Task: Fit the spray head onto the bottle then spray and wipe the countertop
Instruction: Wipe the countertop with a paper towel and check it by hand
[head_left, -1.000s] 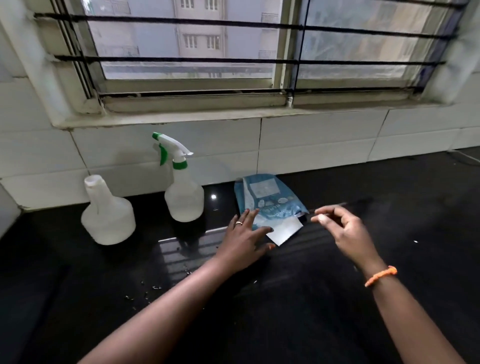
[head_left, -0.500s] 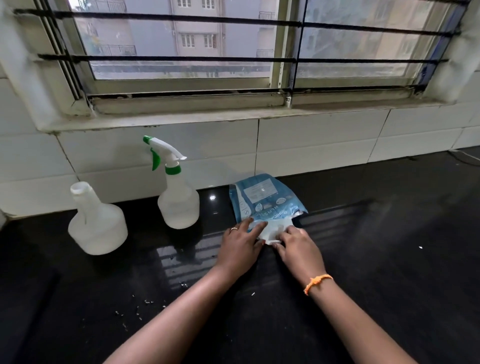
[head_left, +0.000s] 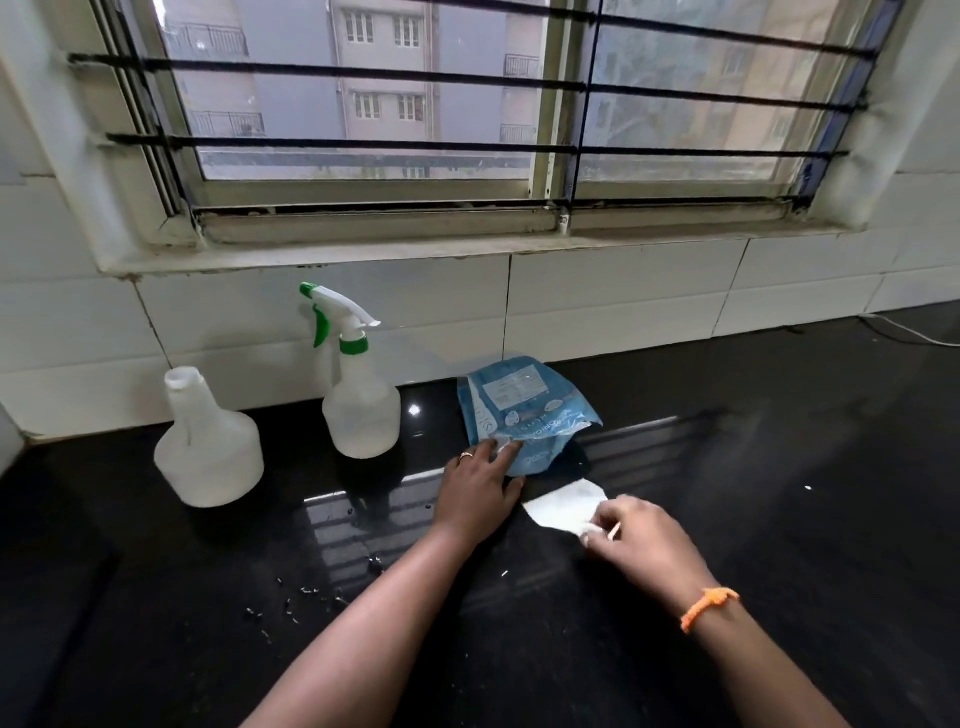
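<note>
A translucent bottle (head_left: 362, 410) with a white and green spray head (head_left: 337, 314) stands upright on the black countertop (head_left: 779, 519) by the tiled wall. Left of it stands a second bottle (head_left: 208, 452) with a bare open neck. A blue wipes pack (head_left: 524, 410) lies right of the spray bottle. My left hand (head_left: 480, 491) presses down on the pack's near edge. My right hand (head_left: 639, 538) pinches a white wipe (head_left: 563, 504) that lies outside the pack, just right of my left hand.
Small dark crumbs (head_left: 301, 597) are scattered on the countertop in front of the bottles. A white cable (head_left: 914, 332) runs along the back right. A barred window (head_left: 467, 104) and its sill (head_left: 415, 249) rise above the white tiles.
My right hand went to the pack's opening, then drew back to the right with a white wipe pulled out. My left hand stayed pressing on the pack.
</note>
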